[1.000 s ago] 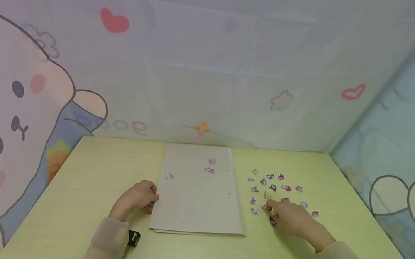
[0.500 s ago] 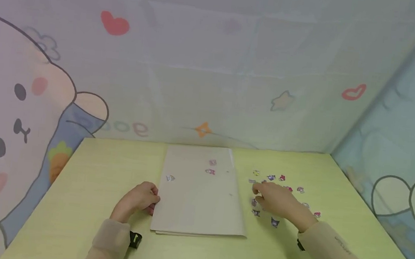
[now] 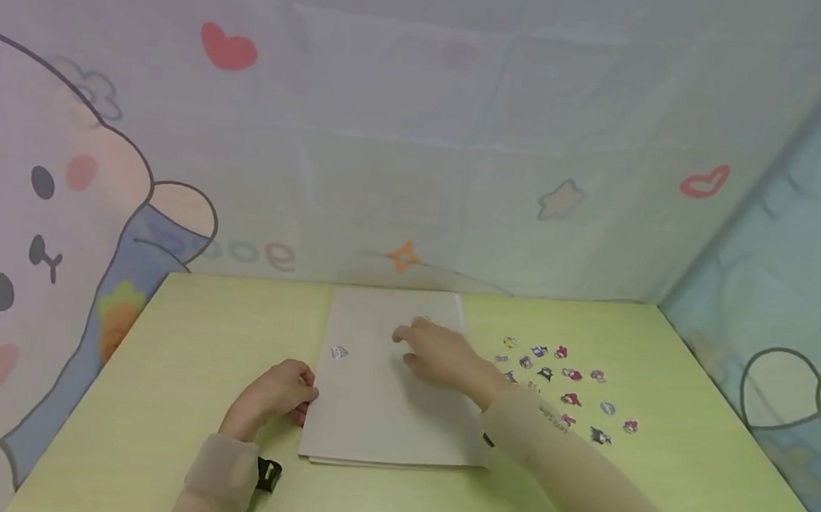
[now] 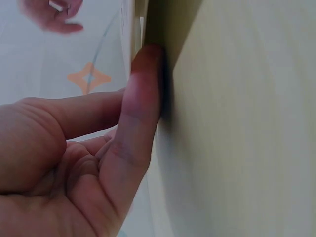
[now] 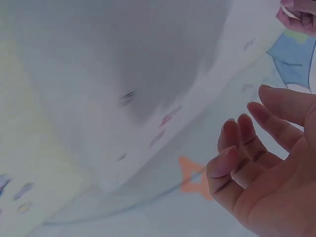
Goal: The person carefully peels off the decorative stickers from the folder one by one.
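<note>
A large pale paper booklet (image 3: 372, 421) lies on the table with a small character sticker (image 3: 338, 352) near its left side. My left hand (image 3: 279, 388) pinches the booklet's left edge; the left wrist view shows a finger (image 4: 136, 106) and thumb on either side of that edge. Above the upper right part of the booklet hovers my right hand (image 3: 441, 354), covering most of the stickers there. In the right wrist view that hand (image 5: 269, 163) has loosely bent, spread fingers, and nothing shows between them. Faint stickers and two metal staples (image 5: 128, 97) appear on the booklet.
Several small cut-out stickers (image 3: 572, 375) are scattered to the right of the booklet, partly hidden by my right sleeve. A printed cloth (image 3: 360, 160) with cartoon figures hangs behind the yellow table (image 3: 227, 312) and along its sides.
My right hand has moved left from the scattered stickers to above the booklet. My left hand stays at the booklet's left edge.
</note>
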Motion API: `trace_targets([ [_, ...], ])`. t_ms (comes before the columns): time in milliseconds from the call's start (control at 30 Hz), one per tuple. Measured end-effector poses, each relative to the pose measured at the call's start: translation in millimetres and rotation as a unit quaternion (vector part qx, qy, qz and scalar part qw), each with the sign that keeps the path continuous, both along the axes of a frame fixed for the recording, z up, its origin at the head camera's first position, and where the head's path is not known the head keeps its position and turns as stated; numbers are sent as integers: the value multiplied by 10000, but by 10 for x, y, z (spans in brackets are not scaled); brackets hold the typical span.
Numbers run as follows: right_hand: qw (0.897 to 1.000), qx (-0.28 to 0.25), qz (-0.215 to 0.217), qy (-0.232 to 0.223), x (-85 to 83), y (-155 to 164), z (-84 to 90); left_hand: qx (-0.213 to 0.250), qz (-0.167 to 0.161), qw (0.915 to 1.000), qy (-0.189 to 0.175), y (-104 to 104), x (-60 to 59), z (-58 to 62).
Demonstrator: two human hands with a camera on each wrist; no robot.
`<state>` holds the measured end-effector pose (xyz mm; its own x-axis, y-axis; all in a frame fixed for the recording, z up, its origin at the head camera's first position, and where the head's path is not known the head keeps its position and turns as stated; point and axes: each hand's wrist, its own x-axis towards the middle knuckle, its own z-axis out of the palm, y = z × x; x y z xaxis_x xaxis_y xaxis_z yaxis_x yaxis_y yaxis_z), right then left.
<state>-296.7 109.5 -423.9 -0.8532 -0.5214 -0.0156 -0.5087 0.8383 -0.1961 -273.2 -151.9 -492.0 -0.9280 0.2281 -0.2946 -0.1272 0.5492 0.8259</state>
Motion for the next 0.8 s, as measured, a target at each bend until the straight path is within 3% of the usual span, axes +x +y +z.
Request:
trace_targets([
  [200,9998,136,57,-154,-202,-450,-81,-12,-27,10000,27,-13,-58,-49],
  [433,9975,-220,-177,-653,-427,-769,-277,-3,3,10000,36,1,-26,-6],
  [567,9964,-253,-236,-769,-486,-906,-403,-3,-16,10000,42,4,-9,4],
  [800,9972,-36,-461,-584,-506,-1084,-544,-51,-72,9998,150,-15,6,24],
])
